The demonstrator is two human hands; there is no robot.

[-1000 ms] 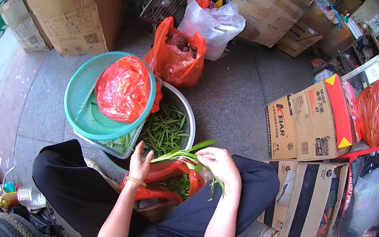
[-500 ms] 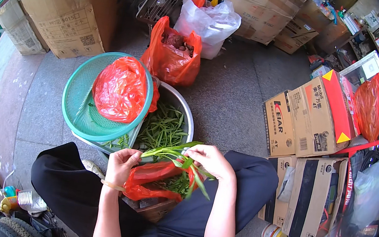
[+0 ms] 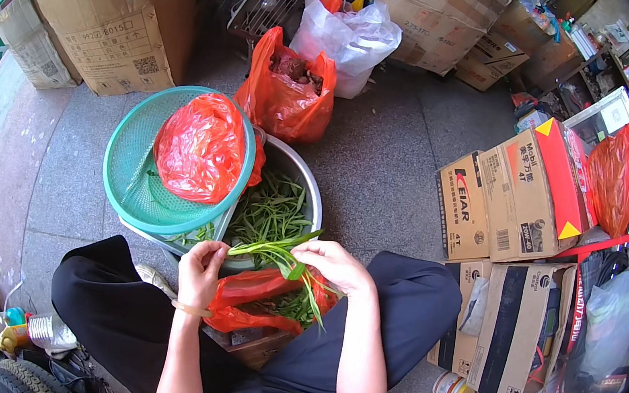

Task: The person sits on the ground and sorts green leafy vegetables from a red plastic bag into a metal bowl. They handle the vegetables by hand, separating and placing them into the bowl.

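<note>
A small bunch of leafy green vegetable stems (image 3: 267, 252) stretches between my two hands, above the lap. My left hand (image 3: 201, 271) pinches its left end between thumb and fingers. My right hand (image 3: 338, 268) is closed on the other part, and leafy tips dangle below it. Under the bunch, an open red plastic bag (image 3: 239, 289) lies between my legs with more greens (image 3: 297, 304) inside. Just beyond stands a metal basin (image 3: 318, 201) holding many cut greens (image 3: 272, 210). A teal colander (image 3: 119, 155) rests over its left side, with a crumpled red bag (image 3: 204, 149) in it.
Behind the basin stand a red bag of dark reddish contents (image 3: 296, 104) and a white plastic bag (image 3: 347, 35). Cardboard boxes (image 3: 116, 28) rise at the far left. More cartons (image 3: 493, 199) and shop clutter line the right. A tyre (image 3: 19, 380) shows at the lower left.
My right hand has shifted left, closer to my left hand, bringing the bunch's hanging tips along. My left hand has barely moved and still pinches the stems.
</note>
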